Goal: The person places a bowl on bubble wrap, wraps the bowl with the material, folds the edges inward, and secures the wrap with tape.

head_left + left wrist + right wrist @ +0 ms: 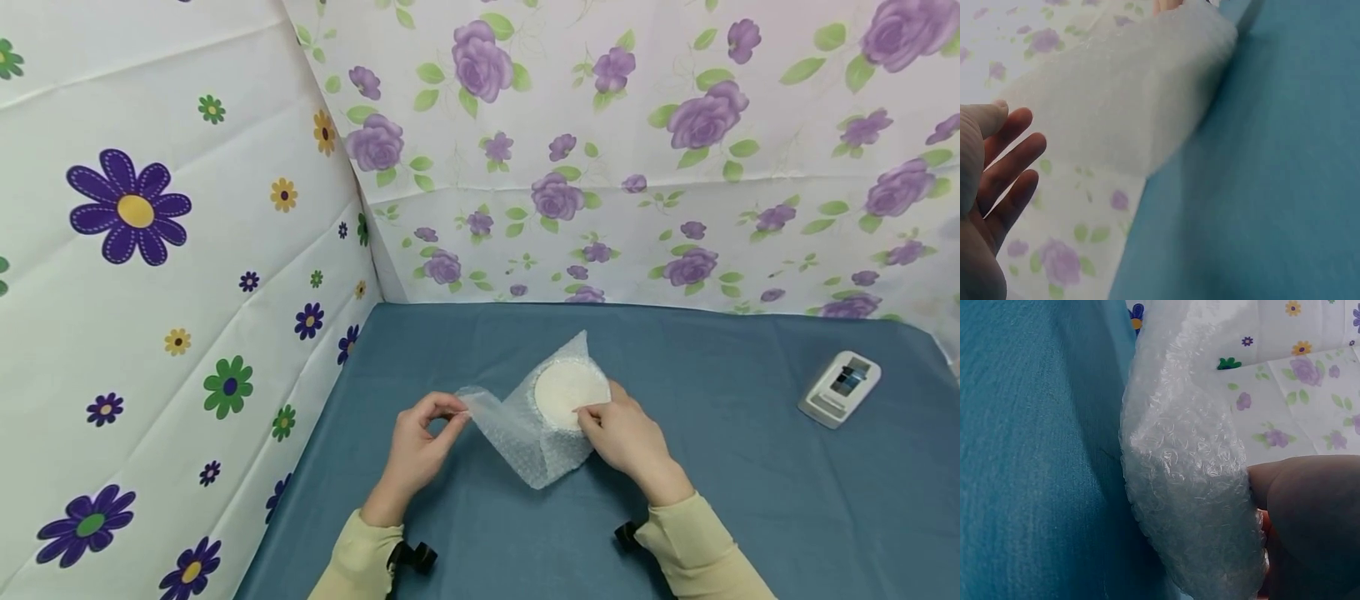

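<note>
A round cream-white disc-shaped object (564, 385) is partly wrapped in clear bubble wrap (536, 454); its pale top face shows in the head view. My right hand (628, 435) grips its right side, thumb on the face near the rim and the other fingers behind. At the left, my left hand (422, 440) pinches the loose end of the wrap between thumb and forefinger, drawing it out as a flap. In the left wrist view that sheet of bubble wrap (1116, 94) stretches away from the fingers. Up close in the right wrist view, bubble wrap (1188, 487) hides the object's underside.
A small white device with a dark window (840, 388) lies on the blue tablecloth (720, 375) at the right. Floral cloths hang behind (660, 208) and along the left side (247, 433) of the table.
</note>
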`<state>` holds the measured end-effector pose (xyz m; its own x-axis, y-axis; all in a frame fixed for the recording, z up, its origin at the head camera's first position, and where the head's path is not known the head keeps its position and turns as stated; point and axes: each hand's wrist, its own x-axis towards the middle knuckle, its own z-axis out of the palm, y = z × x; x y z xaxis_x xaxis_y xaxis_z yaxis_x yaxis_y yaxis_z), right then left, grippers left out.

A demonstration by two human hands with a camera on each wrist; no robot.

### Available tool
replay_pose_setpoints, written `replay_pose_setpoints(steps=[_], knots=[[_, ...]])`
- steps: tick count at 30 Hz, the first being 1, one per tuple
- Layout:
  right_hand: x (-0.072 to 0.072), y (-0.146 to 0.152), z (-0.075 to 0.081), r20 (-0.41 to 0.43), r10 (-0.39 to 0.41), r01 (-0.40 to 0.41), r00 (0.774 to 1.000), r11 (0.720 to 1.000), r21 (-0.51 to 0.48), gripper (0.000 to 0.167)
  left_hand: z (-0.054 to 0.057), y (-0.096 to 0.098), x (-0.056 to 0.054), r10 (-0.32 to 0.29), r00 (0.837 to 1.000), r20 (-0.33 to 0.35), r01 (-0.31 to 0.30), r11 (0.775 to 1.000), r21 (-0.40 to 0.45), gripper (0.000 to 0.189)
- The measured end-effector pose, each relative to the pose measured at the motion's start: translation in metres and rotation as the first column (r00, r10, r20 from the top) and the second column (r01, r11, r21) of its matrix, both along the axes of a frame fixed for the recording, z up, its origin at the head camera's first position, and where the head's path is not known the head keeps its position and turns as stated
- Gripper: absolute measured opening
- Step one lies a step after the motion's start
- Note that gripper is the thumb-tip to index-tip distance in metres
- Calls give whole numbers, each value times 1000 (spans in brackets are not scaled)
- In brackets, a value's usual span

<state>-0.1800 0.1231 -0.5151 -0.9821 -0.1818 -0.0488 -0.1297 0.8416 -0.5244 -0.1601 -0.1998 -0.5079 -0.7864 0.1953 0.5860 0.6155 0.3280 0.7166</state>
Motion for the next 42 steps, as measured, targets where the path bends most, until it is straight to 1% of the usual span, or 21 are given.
replay_pose_setpoints(steps=[3, 6, 13, 15, 18, 22, 25, 28, 30, 32, 33, 35, 37, 39, 42], knots=[[0, 1, -1, 1, 0, 0, 1000, 1000, -1, 53, 6, 17, -7, -10, 998, -56, 9, 1000, -22, 22], [0, 2, -1, 3, 2, -1, 1000, 1000, -4, 53, 10, 35, -14, -30, 996, -80, 27, 999, -40, 19], [-1, 3, 1, -6, 0, 0, 1000, 1000, 13, 49, 16, 75, -30, -76, 996, -50, 73, 995, -64, 10], [0, 2, 0, -4, 0, 0, 1000, 1000, 23, 49, 16, 84, -34, -84, 996, -35, 82, 994, -69, 9], [1, 0, -1, 3, 5, -5, 1000, 1000, 27, 48, 11, 93, -38, -92, 996, -10, 91, 993, -81, 8], [2, -2, 0, 8, 8, -8, 1000, 1000, 22, 49, 5, 102, -41, -83, 996, 12, 84, 988, -130, 9], [2, -2, 0, 8, 13, -13, 1000, 1000, 24, 52, 0, 106, -43, -75, 997, 34, 81, 975, -206, 14], [1, -1, 1, -2, 14, -14, 1000, 1000, 24, 46, -3, 109, -45, -62, 997, 39, 71, 950, -305, 22], [1, 0, 1, -3, 17, -17, 1000, 1000, 24, 41, -5, 110, -46, -48, 999, 19, 51, 925, -376, 27], [0, 2, 2, -4, 27, -27, 1000, 1000, 14, 37, -7, 111, -47, -42, 999, -5, 35, 907, -420, 35], [-1, 4, 2, -6, 36, -36, 999, 999, 4, 36, -8, 111, -47, -42, 999, -15, 31, 900, -435, 39], [-2, 7, 2, -11, 65, -65, 998, 998, -27, 35, -9, 111, -48, -47, 999, -26, 30, 893, -449, 46], [-3, 11, 4, -16, 85, -85, 996, 994, -70, 34, -11, 111, -49, -54, 998, -30, 35, 895, -445, 52], [-4, 15, 6, -17, 94, -95, 995, 989, -113, 36, -12, 111, -49, -53, 998, -44, 28, 895, -446, 54], [-5, 22, 11, 4, 76, -75, 997, 985, -158, 39, -14, 112, -50, -49, 996, -81, 7, 892, -452, 52]])
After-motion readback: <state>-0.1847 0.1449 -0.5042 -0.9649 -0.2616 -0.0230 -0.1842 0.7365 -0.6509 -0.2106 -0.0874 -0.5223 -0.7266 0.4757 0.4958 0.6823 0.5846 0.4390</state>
